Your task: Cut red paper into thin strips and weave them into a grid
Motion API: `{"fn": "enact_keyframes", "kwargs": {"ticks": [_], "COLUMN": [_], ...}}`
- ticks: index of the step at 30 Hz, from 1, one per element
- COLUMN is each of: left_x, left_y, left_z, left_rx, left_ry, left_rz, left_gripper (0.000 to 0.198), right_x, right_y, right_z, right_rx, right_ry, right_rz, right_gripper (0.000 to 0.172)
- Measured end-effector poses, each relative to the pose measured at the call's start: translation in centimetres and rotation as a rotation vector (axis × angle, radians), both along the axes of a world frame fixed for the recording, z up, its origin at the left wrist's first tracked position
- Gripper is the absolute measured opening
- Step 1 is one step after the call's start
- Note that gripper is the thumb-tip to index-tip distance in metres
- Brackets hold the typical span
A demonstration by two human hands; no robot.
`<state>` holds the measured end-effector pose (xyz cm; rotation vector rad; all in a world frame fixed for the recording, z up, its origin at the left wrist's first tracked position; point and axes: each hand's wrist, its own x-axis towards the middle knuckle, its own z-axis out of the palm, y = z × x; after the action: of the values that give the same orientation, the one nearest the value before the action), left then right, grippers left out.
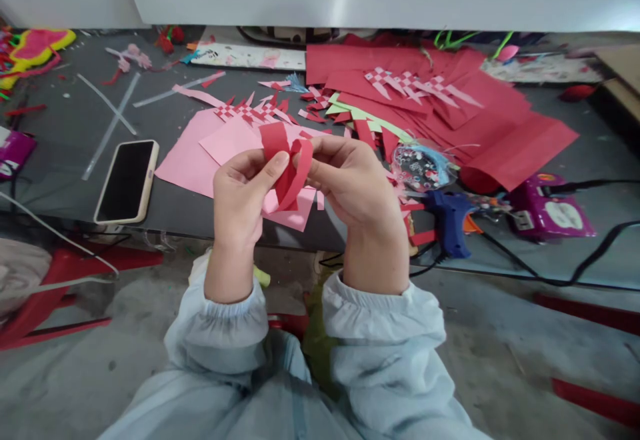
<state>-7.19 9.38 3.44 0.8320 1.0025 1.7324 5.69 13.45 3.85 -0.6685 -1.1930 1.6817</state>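
My left hand (243, 190) pinches a red paper strip (274, 139) between thumb and fingers. On its right side, my right hand (350, 177) has its fingertips closed on the curled end of the red paper, which bends round in a loop. Both hands are raised over the table's near edge. Under them lie pink paper sheets (187, 153), partly covered by the hands. Just behind are woven pink-and-red paper pieces (250, 112) with pointed ends.
A phone (127, 182) lies at left beside crossed clear glue sticks (113, 123). Red paper sheets (450, 113) pile up at back right, topped by more woven pieces (407, 83). A blue glue gun (451, 220), its cable and a purple box (547, 210) occupy the right.
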Motion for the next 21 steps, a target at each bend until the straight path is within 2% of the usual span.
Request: {"fn": "enact_keyframes", "kwargs": {"ticks": [3, 11, 18, 21], "left_x": [-0.1, 0.54, 0.43, 0.22], "left_y": [0.0, 0.1, 0.24, 0.18], "left_z": [-0.06, -0.35, -0.38, -0.38], "left_rx": [-0.004, 0.035, 0.023, 0.008], "left_ry": [0.021, -0.028, -0.028, -0.017], "left_rz": [-0.016, 0.057, 0.092, 0.05], "left_gripper": [0.024, 0.023, 0.024, 0.022], "right_x": [-0.06, -0.78, -0.33, -0.23], "right_y": [-0.03, -0.32, -0.24, -0.1], "right_z": [-0.13, 0.31, 0.38, 0.08], "right_rx": [0.025, 0.059, -0.024, -0.006], "right_ry": [-0.019, 0.005, -0.021, -0.01], "right_rz": [-0.008, -0.095, -0.042, -0.047], "right_gripper": [0.024, 0.026, 0.027, 0.024]}}
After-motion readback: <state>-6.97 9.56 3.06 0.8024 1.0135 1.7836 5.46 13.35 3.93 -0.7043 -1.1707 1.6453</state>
